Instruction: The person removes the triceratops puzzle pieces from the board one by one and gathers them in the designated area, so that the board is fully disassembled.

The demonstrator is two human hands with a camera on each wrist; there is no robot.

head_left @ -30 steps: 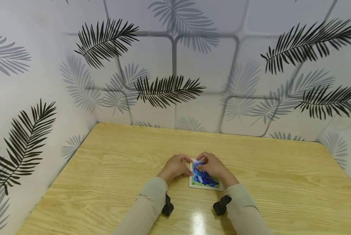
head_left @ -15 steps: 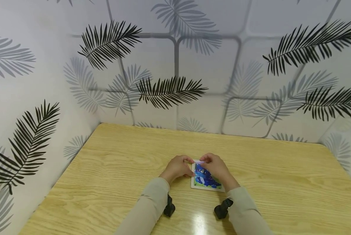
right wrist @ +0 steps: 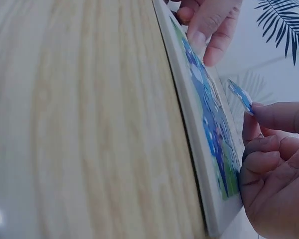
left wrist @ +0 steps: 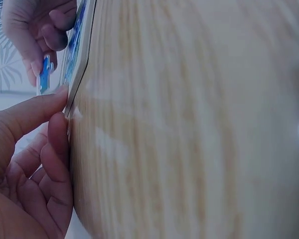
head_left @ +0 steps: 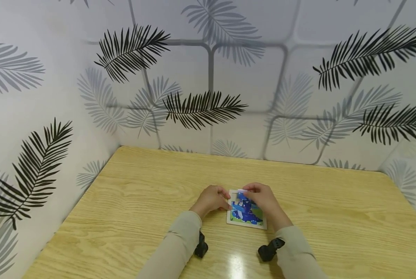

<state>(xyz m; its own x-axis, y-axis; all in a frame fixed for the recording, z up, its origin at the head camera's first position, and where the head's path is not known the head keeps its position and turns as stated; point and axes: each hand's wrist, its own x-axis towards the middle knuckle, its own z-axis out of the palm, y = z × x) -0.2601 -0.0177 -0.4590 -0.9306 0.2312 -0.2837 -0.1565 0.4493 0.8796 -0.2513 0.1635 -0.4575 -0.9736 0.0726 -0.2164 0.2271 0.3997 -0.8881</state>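
A small wooden jigsaw puzzle (head_left: 247,225) with a pale frame and a blue dinosaur picture lies flat on the table. My left hand (head_left: 210,199) holds its left edge, thumb and fingertips against the frame; the left wrist view shows the thumb (left wrist: 47,105) on the rim. Between the thumb and forefinger of my right hand (head_left: 265,199) a thin blue-and-white puzzle piece (right wrist: 241,96) is pinched, raised and tilted above the board's far side. A bare, pale patch of the board shows near its far left corner. The right hand partly covers the far right of the picture.
The wood-grain table (head_left: 152,182) reaches back to a wall (head_left: 243,131) with a leaf pattern. Black wrist cameras sit under both forearms, the left one (head_left: 201,246) and the right one (head_left: 269,250), near the board's front corners.
My right hand has lifted a puzzle piece out of the picture and shifted slightly right, baring a pale patch at the far left. The left hand stays at the board's left edge.
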